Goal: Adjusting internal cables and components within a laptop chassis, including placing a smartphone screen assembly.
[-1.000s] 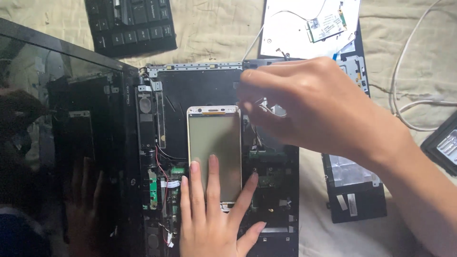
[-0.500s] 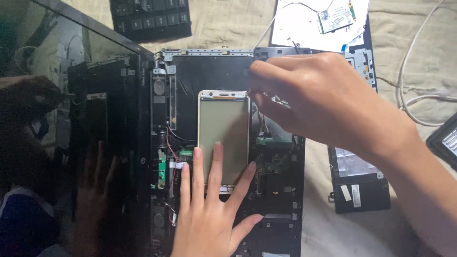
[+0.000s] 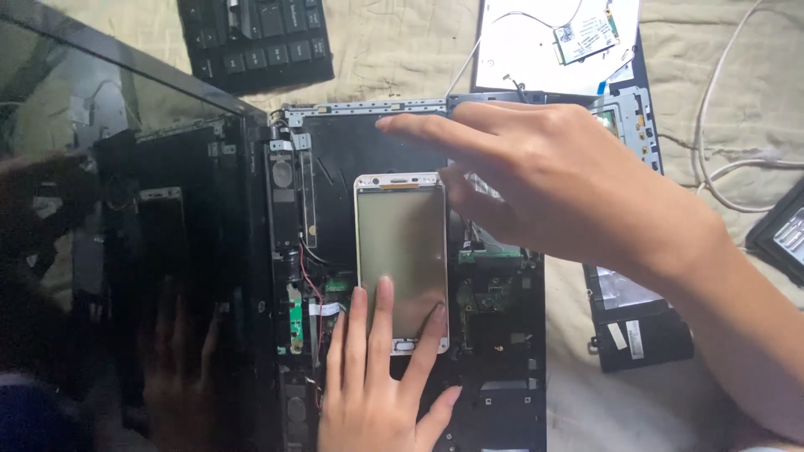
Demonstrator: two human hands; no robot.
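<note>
An opened black laptop base [image 3: 335,151] lies on a beige cloth, its circuit boards and wires exposed. A white-framed phone [image 3: 400,243] with a dull greenish screen lies face up on the middle of the base. My left hand [image 3: 377,385] comes in from the bottom edge. It lies flat, with its spread fingertips resting on the lower part of the phone. My right hand [image 3: 569,184] reaches in from the right and hovers over the base's upper right. Its fingers are stretched out to the left above the phone's top edge, and nothing is visibly held.
The laptop's dark glossy screen [image 3: 126,209] lies open to the left and reflects my hand. A detached keyboard [image 3: 251,38] lies at the top. A white panel [image 3: 519,50] with a small green card [image 3: 586,33] is at top right. White cables [image 3: 712,125] and a black part [image 3: 641,335] lie to the right.
My right hand has gone from curled fingers beside the phone's upper right edge to fingers stretched out leftward. My left hand has stayed on the phone.
</note>
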